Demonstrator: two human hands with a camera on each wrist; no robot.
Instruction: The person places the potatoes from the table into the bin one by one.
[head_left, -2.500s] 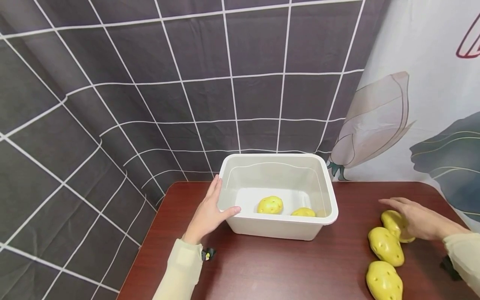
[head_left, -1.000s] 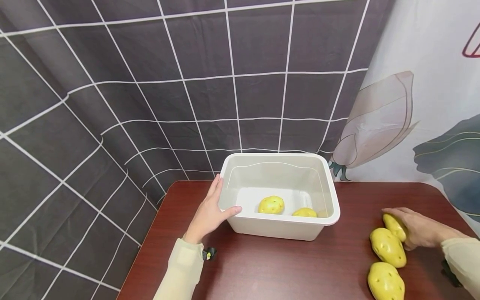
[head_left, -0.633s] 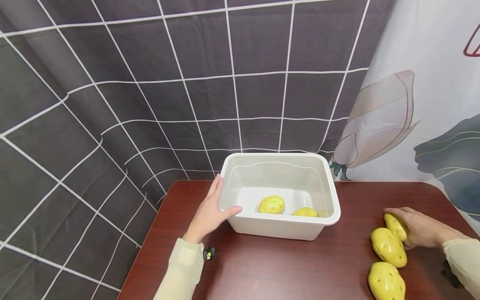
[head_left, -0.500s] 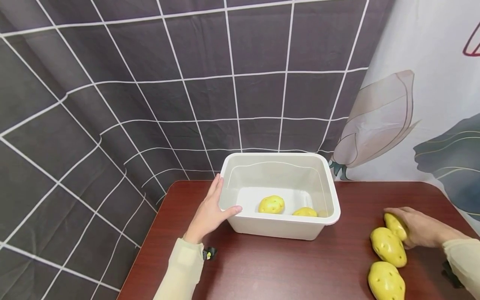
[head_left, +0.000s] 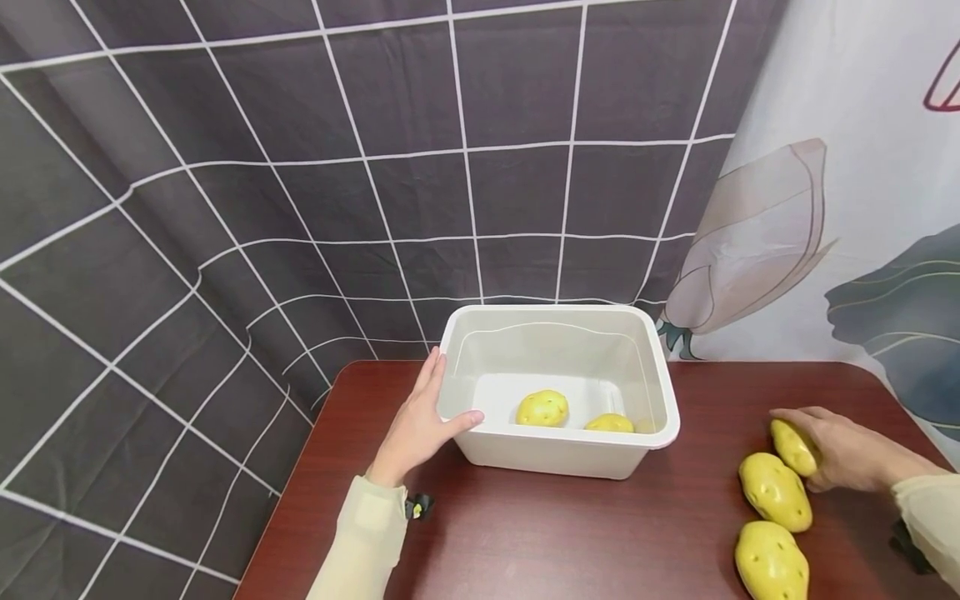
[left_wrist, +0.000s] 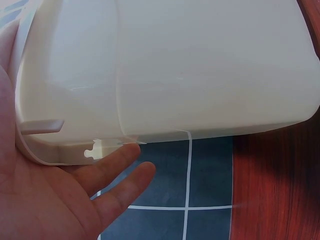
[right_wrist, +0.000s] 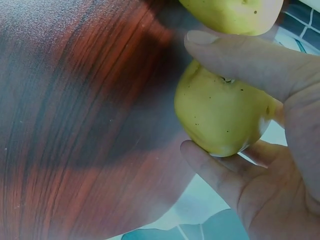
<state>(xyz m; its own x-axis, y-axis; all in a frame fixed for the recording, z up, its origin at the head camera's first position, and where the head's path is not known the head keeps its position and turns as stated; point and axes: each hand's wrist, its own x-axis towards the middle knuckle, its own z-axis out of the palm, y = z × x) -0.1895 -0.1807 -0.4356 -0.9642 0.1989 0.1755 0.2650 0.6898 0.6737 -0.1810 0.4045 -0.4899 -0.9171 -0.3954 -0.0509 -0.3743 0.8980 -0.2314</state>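
Observation:
My left hand (head_left: 420, 425) rests against the left front corner of a white plastic bin (head_left: 551, 454), fingers straight along its side and thumb at the front rim. From beneath the rim, the left wrist view shows two extended fingers (left_wrist: 117, 192) beside the bin wall. On the right, my right hand (head_left: 847, 450) grips a yellow potato (right_wrist: 220, 110) between thumb and fingers. Two more potatoes, a middle one (head_left: 775, 492) and a near one (head_left: 771, 560), lie in a row toward me. Inside the bin sit two potatoes, one in the middle (head_left: 542, 408) and one partly hidden by the front wall (head_left: 610, 423).
Everything stands on a dark red wood-grain table (head_left: 585, 533) with rounded far corners. Behind it hangs a dark cloth with a white grid (head_left: 517, 196). A pale floral cloth (head_left: 862, 150) hangs at the back right. A small black wrist device (head_left: 417, 507) sits at my left cuff.
My right hand has come down around the farthest potato, taken hold of it and turned it; in the last half second both shifted slightly away from me. The left hand and bin stay put.

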